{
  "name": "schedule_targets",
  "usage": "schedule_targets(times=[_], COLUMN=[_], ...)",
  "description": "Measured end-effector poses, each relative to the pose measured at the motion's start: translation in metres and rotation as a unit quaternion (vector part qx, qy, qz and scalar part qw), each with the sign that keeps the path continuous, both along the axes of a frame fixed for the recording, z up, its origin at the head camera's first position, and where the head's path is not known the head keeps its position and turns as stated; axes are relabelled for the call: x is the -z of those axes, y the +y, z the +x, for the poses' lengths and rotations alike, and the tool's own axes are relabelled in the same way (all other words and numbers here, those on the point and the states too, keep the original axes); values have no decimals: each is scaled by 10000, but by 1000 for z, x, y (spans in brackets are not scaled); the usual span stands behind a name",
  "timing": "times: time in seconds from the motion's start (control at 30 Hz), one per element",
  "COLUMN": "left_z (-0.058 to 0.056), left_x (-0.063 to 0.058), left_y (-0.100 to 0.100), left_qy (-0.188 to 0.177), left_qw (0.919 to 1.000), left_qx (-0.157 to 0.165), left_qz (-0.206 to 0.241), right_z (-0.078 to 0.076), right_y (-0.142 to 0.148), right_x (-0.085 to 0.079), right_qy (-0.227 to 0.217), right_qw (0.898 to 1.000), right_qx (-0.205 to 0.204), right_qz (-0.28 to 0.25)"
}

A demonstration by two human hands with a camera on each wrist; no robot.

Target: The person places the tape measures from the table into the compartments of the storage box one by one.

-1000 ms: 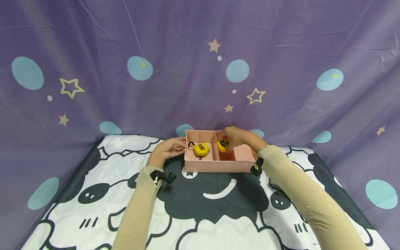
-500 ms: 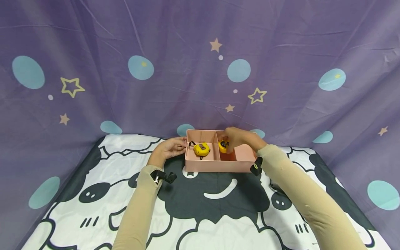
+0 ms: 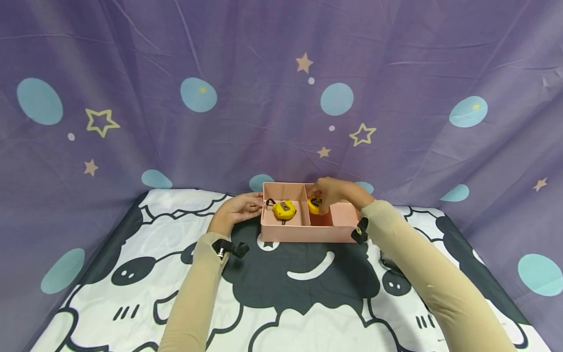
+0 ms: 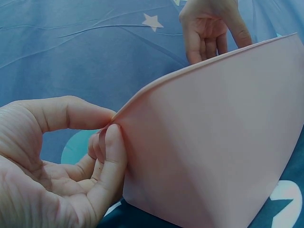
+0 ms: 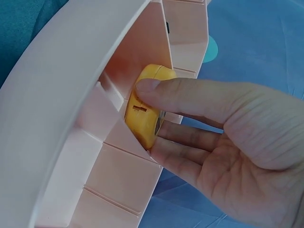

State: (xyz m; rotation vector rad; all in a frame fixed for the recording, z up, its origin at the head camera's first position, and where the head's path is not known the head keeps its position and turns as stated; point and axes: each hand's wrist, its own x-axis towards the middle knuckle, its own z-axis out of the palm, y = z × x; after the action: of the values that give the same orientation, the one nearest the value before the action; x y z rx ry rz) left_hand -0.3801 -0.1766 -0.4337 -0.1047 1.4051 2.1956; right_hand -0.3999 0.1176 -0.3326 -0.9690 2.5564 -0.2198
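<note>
A pink divided box (image 3: pixel 308 234) stands at the far side of the cloth-covered surface. A yellow tape measure (image 3: pixel 284 209) with a black strap lies in its left compartment. My right hand (image 3: pixel 335 190) reaches into the middle compartment and grips a second yellow tape measure (image 5: pixel 145 111) between thumb and fingers; in the right wrist view it is tilted on its edge near a divider. My left hand (image 3: pixel 239 208) is at the box's left end; in the left wrist view its thumb and fingertips pinch the corner by the rim (image 4: pixel 156 83).
Behind the box hangs a purple curtain (image 3: pixel 246 137) with stars and dots. A black-and-white cartoon cloth (image 3: pixel 281 278) covers the surface. A dark object (image 3: pixel 389 264), partly hidden, lies by the right forearm. Black straps circle both wrists.
The head view has shifted slightly. The right hand and wrist have lifted a little, still gripping the tape measure inside the box. The left hand stays at the box's left end.
</note>
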Motion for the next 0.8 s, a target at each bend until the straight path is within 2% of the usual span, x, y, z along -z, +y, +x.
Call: schedule_targets(times=[0.5, 0.8], left_z=[-2, -1], left_x=[2, 4], left_y=[-1, 0], left_qy=[-22, -4], left_qw=[9999, 9999], left_qx=[-37, -82], left_qz=[107, 94], right_z=[-8, -9], right_y=[-4, -4], right_x=[-3, -2], right_qy=[-264, -604], right_qw=[9991, 9969], right_qx=[115, 364], right_qz=[297, 335])
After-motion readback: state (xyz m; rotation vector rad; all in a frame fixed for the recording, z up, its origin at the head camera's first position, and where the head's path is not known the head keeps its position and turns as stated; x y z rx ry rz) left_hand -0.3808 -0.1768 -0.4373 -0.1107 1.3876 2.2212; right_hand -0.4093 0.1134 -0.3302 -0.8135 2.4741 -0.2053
